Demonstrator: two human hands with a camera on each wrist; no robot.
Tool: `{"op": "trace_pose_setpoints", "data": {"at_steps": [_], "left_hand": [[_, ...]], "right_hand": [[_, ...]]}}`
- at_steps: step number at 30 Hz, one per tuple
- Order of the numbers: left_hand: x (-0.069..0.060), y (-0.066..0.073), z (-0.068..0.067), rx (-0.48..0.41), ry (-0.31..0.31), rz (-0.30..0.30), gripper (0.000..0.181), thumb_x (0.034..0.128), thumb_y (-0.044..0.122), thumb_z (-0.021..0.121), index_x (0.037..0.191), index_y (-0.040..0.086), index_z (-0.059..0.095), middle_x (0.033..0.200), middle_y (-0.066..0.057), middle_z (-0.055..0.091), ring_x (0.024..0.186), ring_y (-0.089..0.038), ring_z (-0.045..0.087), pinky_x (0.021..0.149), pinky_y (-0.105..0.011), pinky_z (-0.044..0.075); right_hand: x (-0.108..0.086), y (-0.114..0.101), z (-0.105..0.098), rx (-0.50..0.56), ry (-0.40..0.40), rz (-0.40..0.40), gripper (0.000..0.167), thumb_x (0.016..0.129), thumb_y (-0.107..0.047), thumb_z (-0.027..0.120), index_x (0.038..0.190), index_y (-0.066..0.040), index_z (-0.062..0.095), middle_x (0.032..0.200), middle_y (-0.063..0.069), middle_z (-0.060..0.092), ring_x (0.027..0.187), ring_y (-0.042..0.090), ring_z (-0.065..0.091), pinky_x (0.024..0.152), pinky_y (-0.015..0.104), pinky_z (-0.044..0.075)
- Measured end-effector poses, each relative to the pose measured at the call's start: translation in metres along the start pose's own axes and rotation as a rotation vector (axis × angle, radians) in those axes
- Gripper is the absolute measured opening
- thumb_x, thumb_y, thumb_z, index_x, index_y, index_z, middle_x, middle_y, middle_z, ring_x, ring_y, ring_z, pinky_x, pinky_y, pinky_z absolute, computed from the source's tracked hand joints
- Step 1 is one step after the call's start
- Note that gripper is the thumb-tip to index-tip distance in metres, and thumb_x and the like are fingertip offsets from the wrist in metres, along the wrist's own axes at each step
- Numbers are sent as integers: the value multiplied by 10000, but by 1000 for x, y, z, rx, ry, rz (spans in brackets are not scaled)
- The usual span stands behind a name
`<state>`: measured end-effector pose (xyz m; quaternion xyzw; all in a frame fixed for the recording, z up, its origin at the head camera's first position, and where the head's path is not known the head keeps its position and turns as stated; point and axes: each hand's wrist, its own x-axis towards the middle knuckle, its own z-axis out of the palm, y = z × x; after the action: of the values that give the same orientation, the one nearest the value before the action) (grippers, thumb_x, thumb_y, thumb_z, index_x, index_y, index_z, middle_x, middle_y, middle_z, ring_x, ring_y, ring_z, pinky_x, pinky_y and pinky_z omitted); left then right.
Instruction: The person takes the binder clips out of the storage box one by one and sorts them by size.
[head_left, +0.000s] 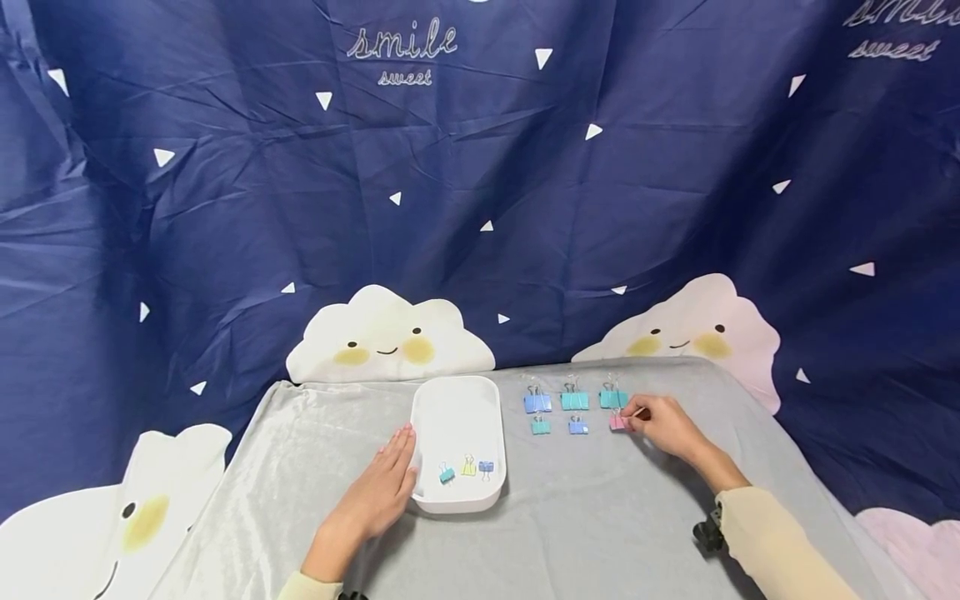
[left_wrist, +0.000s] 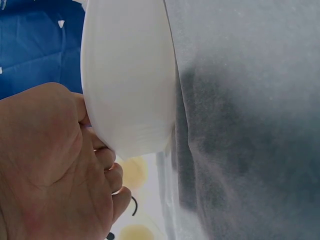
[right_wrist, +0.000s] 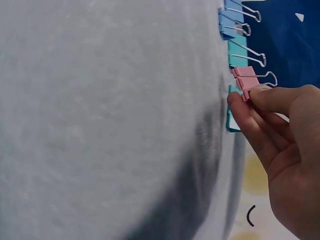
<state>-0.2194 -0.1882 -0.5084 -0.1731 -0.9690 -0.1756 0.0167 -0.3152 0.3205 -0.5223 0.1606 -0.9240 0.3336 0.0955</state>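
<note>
Between the thumb and fingers of my right hand (head_left: 663, 425) is a small pink binder clip (head_left: 617, 422), below the right-hand large teal clip (head_left: 613, 399). In the right wrist view the hand (right_wrist: 287, 145) pinches one end of the pink clip (right_wrist: 247, 80). My left hand (head_left: 378, 487) lies with its fingers extended along the left rim of a white tray (head_left: 459, 505). The left wrist view has this hand (left_wrist: 55, 160) against the tray's outer wall (left_wrist: 130, 80). Inside the tray are a teal clip (head_left: 447, 475), a yellow clip (head_left: 468, 468) and a blue clip (head_left: 486, 467).
Left of the pink clip are a small blue clip (head_left: 577, 427) and a small teal clip (head_left: 540, 427). Behind them stand a large blue clip (head_left: 537, 403) and another large teal clip (head_left: 574, 401). A grey cloth (head_left: 570, 533) covers the table, with a dark blue curtain (head_left: 450, 167) behind.
</note>
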Motion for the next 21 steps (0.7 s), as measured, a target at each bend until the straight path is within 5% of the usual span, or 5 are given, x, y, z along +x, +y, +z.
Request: {"op": "trace_pose_setpoints", "data": {"at_steps": [21], "left_hand": [[-3, 0, 0, 14, 9, 21, 587, 1154, 244, 409, 1657, -37, 296, 1758, -186, 267, 1638, -380, 257, 1337, -569, 263]], "right_hand": [[-5, 11, 14, -91, -9, 54, 70, 925, 21, 751, 964, -37, 750, 917, 76, 746, 831, 172, 653, 723, 340, 566]]}}
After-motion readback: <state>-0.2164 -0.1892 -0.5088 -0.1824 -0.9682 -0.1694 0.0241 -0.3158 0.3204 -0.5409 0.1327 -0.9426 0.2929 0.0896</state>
